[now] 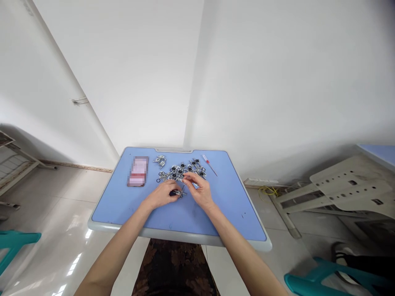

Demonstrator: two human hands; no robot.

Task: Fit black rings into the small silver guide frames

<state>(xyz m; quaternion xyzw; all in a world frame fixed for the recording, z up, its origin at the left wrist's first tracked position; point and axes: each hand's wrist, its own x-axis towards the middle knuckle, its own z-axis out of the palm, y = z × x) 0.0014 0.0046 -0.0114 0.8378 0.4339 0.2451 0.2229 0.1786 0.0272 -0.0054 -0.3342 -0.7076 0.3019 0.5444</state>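
My left hand (163, 194) is closed round a small metal part (182, 192) with thin prongs, just above the blue desk (117, 205). Beside it on the right, my right hand (199, 189) has thumb and fingertips pinched together over the part's upper end; what they grip is too small to make out. Behind both hands lies a pile of metal parts with black round pieces (182, 167). A smaller group of metal pieces (160, 161) sits to the left of the pile.
A blurred phone-like rectangle (138, 172) lies at the desk's left. A screwdriver with a red and clear handle (205, 158) rests at the back right. Teal stools (18, 239) stand at both sides, and another desk (379, 154) is at the right, near a person's shoe.
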